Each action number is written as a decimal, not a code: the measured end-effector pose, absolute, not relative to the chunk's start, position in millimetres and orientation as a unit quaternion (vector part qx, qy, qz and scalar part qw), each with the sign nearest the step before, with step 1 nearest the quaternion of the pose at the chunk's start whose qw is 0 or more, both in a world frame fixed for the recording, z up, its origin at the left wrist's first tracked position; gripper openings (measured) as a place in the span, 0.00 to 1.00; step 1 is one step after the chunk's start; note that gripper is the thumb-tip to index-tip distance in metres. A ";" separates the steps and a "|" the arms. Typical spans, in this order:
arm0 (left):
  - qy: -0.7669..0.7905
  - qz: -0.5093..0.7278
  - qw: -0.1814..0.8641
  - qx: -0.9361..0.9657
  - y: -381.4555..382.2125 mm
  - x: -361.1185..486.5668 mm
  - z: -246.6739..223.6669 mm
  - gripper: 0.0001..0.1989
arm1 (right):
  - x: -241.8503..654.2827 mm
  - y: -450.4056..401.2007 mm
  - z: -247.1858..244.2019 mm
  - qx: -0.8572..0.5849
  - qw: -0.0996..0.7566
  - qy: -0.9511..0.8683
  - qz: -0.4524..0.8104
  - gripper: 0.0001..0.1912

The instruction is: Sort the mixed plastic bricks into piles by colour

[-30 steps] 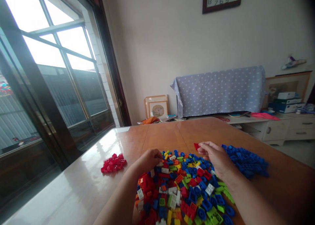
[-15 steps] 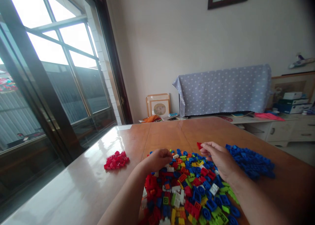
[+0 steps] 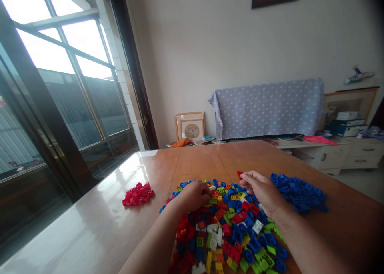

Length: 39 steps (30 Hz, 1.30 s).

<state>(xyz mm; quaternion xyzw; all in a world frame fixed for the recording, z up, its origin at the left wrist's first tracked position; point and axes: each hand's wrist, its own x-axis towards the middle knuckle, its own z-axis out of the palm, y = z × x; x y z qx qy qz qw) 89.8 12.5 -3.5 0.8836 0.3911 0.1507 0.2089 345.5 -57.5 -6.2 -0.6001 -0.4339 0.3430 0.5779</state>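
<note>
A mixed pile of toy building bricks (image 3: 228, 228) in red, blue, green, yellow, white and orange lies before me on the table. My left hand (image 3: 196, 194) rests over its far left part, fingers curled down; whatever lies under the fingertips is hidden. Beyond the pile's far right edge, my right hand (image 3: 261, 189) pinches a small red brick (image 3: 239, 175) between thumb and fingers, just above the tabletop. A separate heap of red bricks (image 3: 138, 195) sits to the left. To the right, beside my right hand, is a heap of blue bricks (image 3: 300, 192).
The brown table (image 3: 198, 162) has a glossy, reflecting surface on its left. Behind it stand a low white cabinet (image 3: 333, 156), a polka-dot cloth (image 3: 267, 110) draped over something, and framed pictures (image 3: 192, 128). A large glass window (image 3: 90, 86) is at left.
The view has turned slightly. My left forearm has shifted a little, uncovering several blue bricks at the pile's left edge. The red brick stays pinched in my right hand.
</note>
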 end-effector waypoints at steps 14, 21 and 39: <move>0.429 0.219 0.254 0.839 20.3 73.6 8.2 0.15 | 345.9 -57.5 -5.6 -0.602 0.580 -0.431 0.341 0.16; 0.529 0.253 0.228 0.777 34.8 50.8 2.6 0.13 | 343.3 -58.5 -6.0 -0.611 0.567 -0.436 0.339 0.17; 0.508 0.301 0.361 0.722 38.6 54.3 -13.8 0.14 | 334.1 -60.9 -0.5 -0.620 0.562 -0.442 0.322 0.17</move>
